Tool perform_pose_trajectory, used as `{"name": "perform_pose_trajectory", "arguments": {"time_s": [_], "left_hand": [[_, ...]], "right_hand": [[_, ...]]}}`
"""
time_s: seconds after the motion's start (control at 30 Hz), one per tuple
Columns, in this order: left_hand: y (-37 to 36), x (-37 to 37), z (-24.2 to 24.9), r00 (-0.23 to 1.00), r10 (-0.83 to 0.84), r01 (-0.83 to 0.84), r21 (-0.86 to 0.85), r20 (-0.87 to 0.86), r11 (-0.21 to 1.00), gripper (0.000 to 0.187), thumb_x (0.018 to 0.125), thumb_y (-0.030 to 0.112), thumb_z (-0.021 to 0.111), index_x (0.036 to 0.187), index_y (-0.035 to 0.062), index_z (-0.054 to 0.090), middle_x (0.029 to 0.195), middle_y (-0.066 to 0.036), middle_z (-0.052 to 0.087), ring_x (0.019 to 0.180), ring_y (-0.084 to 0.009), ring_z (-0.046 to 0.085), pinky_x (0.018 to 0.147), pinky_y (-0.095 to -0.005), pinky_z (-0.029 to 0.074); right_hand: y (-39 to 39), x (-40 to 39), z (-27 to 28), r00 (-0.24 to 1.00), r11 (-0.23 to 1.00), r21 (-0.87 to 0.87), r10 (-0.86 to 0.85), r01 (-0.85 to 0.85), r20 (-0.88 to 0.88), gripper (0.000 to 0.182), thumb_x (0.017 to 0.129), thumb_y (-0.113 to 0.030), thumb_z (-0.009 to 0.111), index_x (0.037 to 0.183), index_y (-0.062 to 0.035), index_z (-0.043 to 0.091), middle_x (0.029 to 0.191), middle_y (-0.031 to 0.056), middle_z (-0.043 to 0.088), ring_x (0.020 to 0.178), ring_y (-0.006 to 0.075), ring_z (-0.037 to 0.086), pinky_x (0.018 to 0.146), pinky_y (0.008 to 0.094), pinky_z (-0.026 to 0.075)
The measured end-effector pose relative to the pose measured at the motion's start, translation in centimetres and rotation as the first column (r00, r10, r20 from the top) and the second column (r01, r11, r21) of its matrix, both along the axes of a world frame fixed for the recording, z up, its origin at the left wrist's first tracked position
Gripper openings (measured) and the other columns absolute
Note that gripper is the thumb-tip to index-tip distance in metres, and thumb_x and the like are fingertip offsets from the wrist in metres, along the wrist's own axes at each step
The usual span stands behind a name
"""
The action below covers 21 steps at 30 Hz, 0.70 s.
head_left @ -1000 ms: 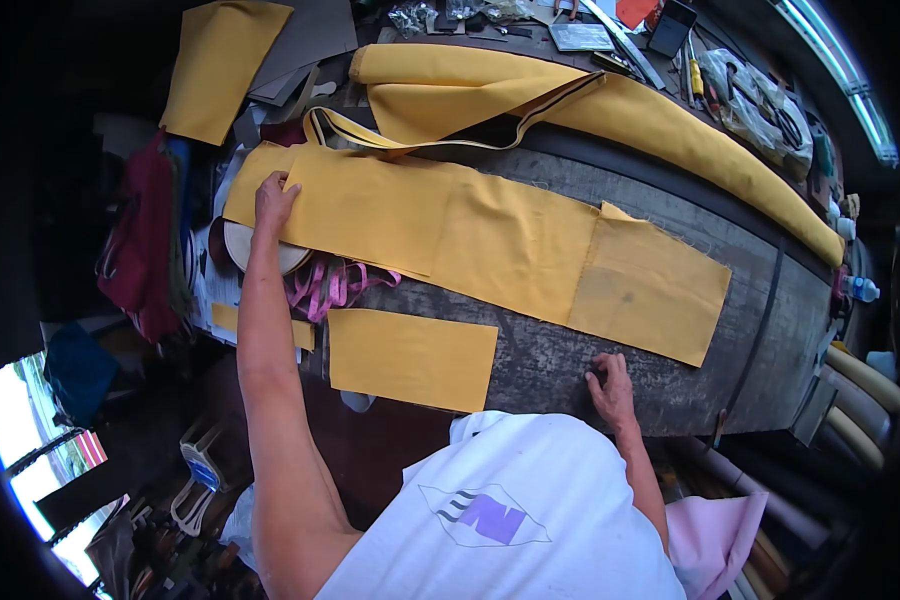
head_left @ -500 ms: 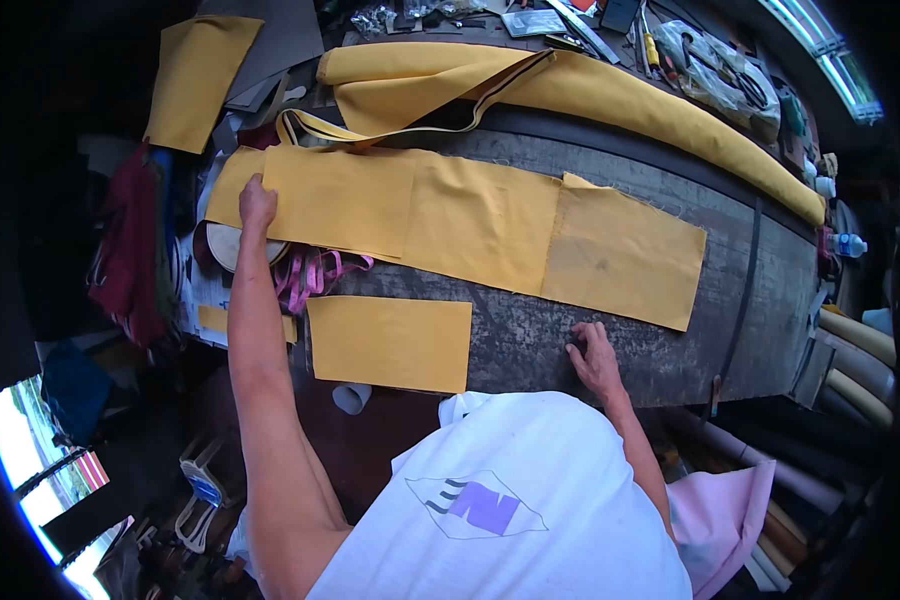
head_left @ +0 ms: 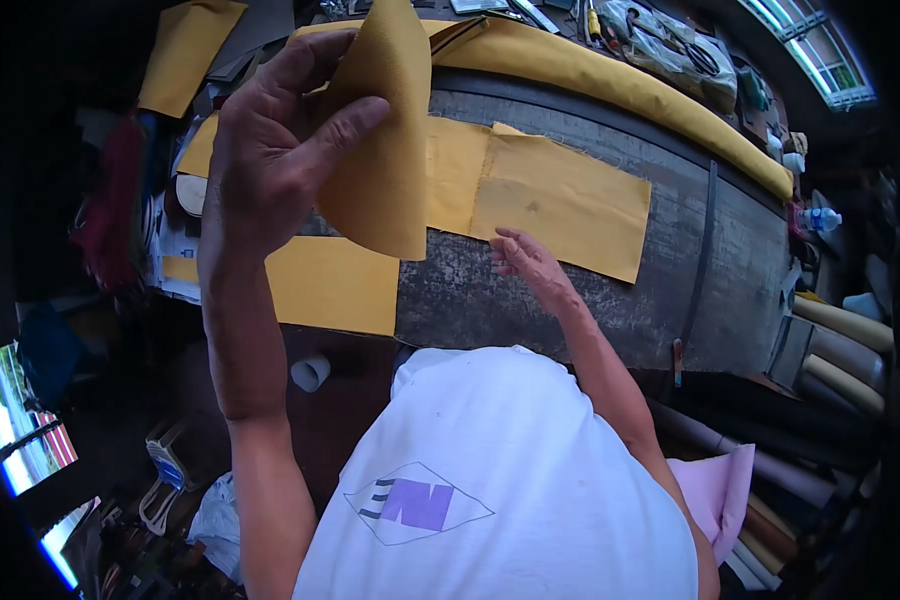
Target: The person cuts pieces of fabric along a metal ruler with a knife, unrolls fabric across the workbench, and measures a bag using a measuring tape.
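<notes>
My left hand point(head_left: 280, 150) is raised close to the camera, thumb and fingers pinching a piece of yellow fabric point(head_left: 385, 175) that hangs down in a curve. Behind it, more yellow pieces lie on the dark worktable, among them a frayed-edged panel point(head_left: 570, 205). Just below that panel's near edge hovers my right hand point(head_left: 532, 268), its fingers loosely bent with nothing in them. Another yellow rectangle point(head_left: 335, 285) lies at the table's front edge, beside my left wrist. The lifted fabric hides part of the pieces beneath.
A long yellow fabric roll point(head_left: 630, 90) runs along the back. Behind it are tools and a plastic bag point(head_left: 670, 45). A dark metal ruler point(head_left: 697, 260) lies across the table's right side. More rolls point(head_left: 840, 320) are stacked at the right, near a water bottle point(head_left: 820, 219).
My left hand has lifted a yellow piece from the left of the row up toward the camera. My right hand has shifted left along the near edge of the fabric. The view has also shifted.
</notes>
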<state>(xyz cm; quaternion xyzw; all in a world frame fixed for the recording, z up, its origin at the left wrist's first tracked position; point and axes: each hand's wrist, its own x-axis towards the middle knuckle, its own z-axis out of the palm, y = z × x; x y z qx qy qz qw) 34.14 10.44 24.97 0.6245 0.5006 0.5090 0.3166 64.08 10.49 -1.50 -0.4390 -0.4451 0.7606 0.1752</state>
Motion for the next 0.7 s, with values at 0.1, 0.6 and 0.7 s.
{"name": "perform_pose_trajectory", "arguments": {"time_s": [0.1, 0.6, 0.7], "left_hand": [[0.4, 4.8, 1.2, 0.992, -0.078, 0.066, 0.122, 0.095, 0.99, 0.04, 0.091, 0.006, 0.07, 0.129, -0.0011, 0.058, 0.116, -0.011, 0.069, 0.105, -0.0167, 0.067, 0.094, -0.0302, 0.054], [8.5, 13.6, -26.9, 0.972, 0.042, -0.149, -0.464, -0.233, 0.873, 0.025, 0.083, 0.01, 0.07, 0.105, -0.0028, 0.067, 0.091, -0.017, 0.072, 0.084, -0.026, 0.07, 0.079, -0.0354, 0.055], [8.3, 14.4, -34.5, 0.928, 0.018, -0.235, -0.549, -0.371, 0.802, 0.022, 0.08, 0.011, 0.073, 0.097, -0.0022, 0.068, 0.089, -0.016, 0.072, 0.085, -0.0282, 0.07, 0.077, -0.0387, 0.055]], "right_hand": [[0.9, 0.7, 1.1, 0.905, 0.979, -0.197, -0.134, 0.057, -0.404, 0.086, 0.092, -0.06, 0.061, 0.145, 0.0031, 0.039, 0.145, 0.0198, 0.047, 0.131, 0.0247, 0.049, 0.107, 0.0368, 0.042], [5.3, 22.3, -1.5, 0.772, 0.721, 0.464, -0.625, 0.515, 0.115, 0.03, 0.094, -0.012, 0.068, 0.116, 0.0062, 0.062, 0.097, 0.0089, 0.07, 0.085, 0.0118, 0.066, 0.075, 0.0247, 0.053], [5.6, 23.4, -7.1, 0.753, 0.812, 0.503, -0.523, 0.297, 0.399, 0.031, 0.087, -0.017, 0.072, 0.109, 0.004, 0.066, 0.092, 0.0073, 0.071, 0.081, 0.0131, 0.065, 0.075, 0.0298, 0.052]]}}
